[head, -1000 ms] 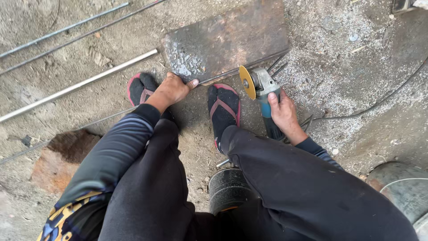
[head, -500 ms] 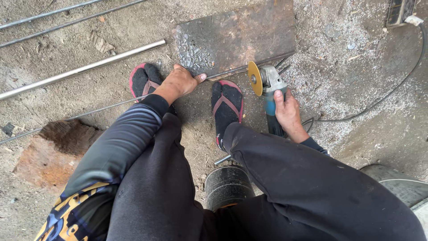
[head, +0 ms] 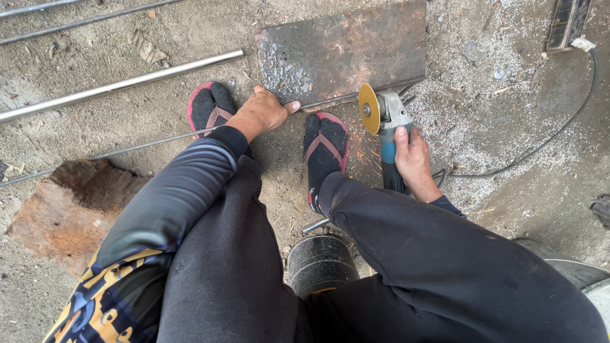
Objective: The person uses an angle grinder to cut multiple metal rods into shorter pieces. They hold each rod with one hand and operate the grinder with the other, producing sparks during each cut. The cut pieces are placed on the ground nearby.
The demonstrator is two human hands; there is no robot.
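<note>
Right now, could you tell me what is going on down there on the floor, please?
A person is squatting over a thin metal rod that lies along the near edge of a rusty steel plate. The right hand grips an angle grinder, whose yellow disc meets the rod; a few orange sparks fly beside the right foot. The left hand presses down at the rod by the plate's corner. The grinder's cable trails off to the right.

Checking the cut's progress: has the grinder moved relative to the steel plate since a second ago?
Cannot tell. The grinder in the right hand keeps its yellow disc at the steel plate's lower right edge; the shift in frame looks like camera motion. Sparks now show.
</note>
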